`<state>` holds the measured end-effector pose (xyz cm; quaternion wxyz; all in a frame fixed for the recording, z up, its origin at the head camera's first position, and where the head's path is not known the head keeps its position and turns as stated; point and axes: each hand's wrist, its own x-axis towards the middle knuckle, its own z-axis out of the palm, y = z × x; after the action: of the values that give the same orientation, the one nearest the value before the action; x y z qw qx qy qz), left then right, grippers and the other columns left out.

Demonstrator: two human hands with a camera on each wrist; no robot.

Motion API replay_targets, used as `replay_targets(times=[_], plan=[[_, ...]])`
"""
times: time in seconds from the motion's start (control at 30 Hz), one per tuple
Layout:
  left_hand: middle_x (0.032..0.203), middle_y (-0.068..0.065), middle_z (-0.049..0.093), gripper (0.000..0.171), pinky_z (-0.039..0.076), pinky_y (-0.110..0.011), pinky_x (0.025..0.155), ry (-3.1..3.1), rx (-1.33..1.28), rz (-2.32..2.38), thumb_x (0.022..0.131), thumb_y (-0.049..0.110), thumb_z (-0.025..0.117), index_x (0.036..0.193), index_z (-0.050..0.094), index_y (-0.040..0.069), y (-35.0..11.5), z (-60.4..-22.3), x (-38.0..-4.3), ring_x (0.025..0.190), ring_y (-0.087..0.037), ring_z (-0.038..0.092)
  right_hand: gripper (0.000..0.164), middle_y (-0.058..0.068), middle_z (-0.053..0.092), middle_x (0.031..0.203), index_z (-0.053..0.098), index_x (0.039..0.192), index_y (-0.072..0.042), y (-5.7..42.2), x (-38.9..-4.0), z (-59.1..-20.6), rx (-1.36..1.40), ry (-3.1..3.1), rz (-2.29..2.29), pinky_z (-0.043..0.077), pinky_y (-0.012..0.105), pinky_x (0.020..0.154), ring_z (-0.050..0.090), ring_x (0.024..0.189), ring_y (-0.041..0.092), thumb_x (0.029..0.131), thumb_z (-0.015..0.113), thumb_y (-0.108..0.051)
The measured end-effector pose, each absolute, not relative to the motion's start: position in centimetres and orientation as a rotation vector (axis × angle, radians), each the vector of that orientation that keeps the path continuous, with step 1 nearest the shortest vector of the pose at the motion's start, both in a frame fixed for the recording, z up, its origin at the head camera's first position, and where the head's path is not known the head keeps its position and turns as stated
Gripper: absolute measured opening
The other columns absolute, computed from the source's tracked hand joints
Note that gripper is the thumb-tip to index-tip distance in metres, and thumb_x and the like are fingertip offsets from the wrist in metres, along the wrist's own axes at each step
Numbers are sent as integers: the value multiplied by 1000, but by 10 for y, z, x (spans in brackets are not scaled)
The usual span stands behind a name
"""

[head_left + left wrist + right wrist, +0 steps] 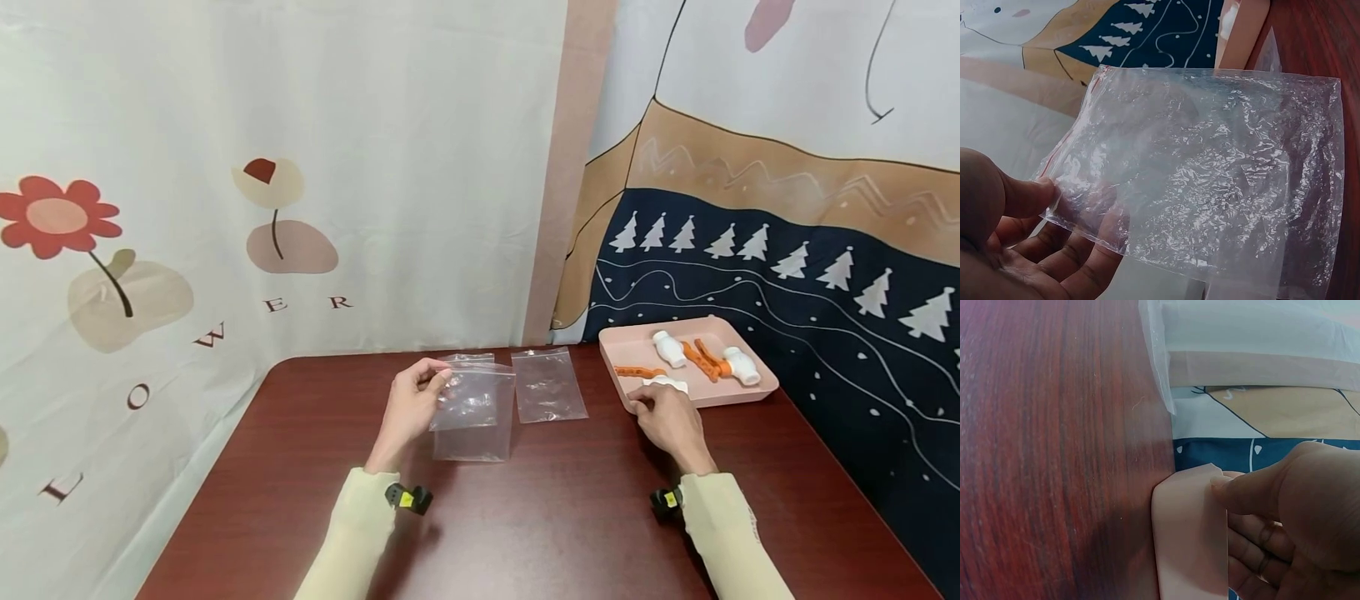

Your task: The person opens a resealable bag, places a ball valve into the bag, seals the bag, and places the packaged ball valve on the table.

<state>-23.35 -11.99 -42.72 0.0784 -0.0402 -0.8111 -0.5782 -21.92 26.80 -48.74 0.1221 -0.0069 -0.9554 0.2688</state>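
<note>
My left hand (414,400) pinches a clear zip bag (474,396) near its upper corner, thumb in front. Its red zip line shows in the left wrist view, with several fingers behind the film. Another clear bag hangs or lies just below it; which, I cannot tell. At the near left corner of a pink tray (757,395), my right hand (670,421) grips the rim, thumb outside and fingers curled over the inner side. Inside the tray lie white plastic pieces with orange handles that look like ball valves (741,365); one white piece is partly behind the right hand.
Another clear zip bag (551,385) lies flat between the hands, towards the back of the dark red wooden table (555,517). Printed curtains (420,183) hang along the table's back and right edges.
</note>
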Motion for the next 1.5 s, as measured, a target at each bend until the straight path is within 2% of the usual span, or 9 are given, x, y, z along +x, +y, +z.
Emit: replay_targets(times=[0.23,0.4,0.67,0.83,0.93,1.13,1.4,1.5], plan=[[99,-27,74,18,62,-35,64,-2400,-174,-1829,101,12,66,112,71,-1,-109,-433,-234,79,-37,74,17,17,76,111,80,104,-7,267,-219,-487,-24,-2790,780,56,56,82,67,105,38,95,65,-8],[98,-28,73,15,63,-36,64,-2375,-189,-1850,100,11,66,109,72,1,-103,-437,-233,78,-38,75,17,18,76,111,80,104,-7,266,-220,-486,-31,-2794,785,56,56,82,68,105,38,95,65,-8],[99,-32,71,16,64,-43,67,-2350,-233,-1900,101,11,64,109,71,0,-96,-437,-232,84,-46,73,18,18,75,114,79,107,-8,264,-223,-485,-45,-2824,785,56,57,83,67,107,38,96,65,-9],[97,-31,72,14,63,-52,71,-2348,-257,-1923,101,11,64,108,72,1,-91,-435,-231,86,-49,72,18,18,75,114,79,107,-7,263,-224,-485,-45,-2831,776,56,57,82,67,106,38,96,65,-9],[94,-29,72,14,61,-55,72,-2343,-276,-1922,101,10,64,107,72,1,-88,-434,-230,81,-42,74,18,18,75,113,79,106,-7,262,-225,-485,-37,-2827,776,56,56,82,67,106,38,96,65,-10],[89,-22,73,13,62,-52,69,-2329,-319,-1917,100,10,65,107,73,2,-83,-433,-229,70,-16,71,18,18,75,112,79,106,-7,262,-225,-483,-8,-2824,775,56,57,84,67,106,37,96,65,-10],[94,-27,72,13,62,-49,69,-2338,-379,-1928,100,12,66,106,73,3,-78,-431,-227,73,-23,73,26,22,73,117,73,118,-1,261,-221,-474,42,-2773,849,57,57,89,69,104,39,97,64,-13],[91,-20,74,13,63,-43,67,-2346,-382,-1921,100,12,66,106,74,4,-75,-429,-226,71,-20,72,30,22,71,122,71,123,-1,257,-217,-466,67,-2751,898,57,56,91,70,105,39,99,64,-17]])
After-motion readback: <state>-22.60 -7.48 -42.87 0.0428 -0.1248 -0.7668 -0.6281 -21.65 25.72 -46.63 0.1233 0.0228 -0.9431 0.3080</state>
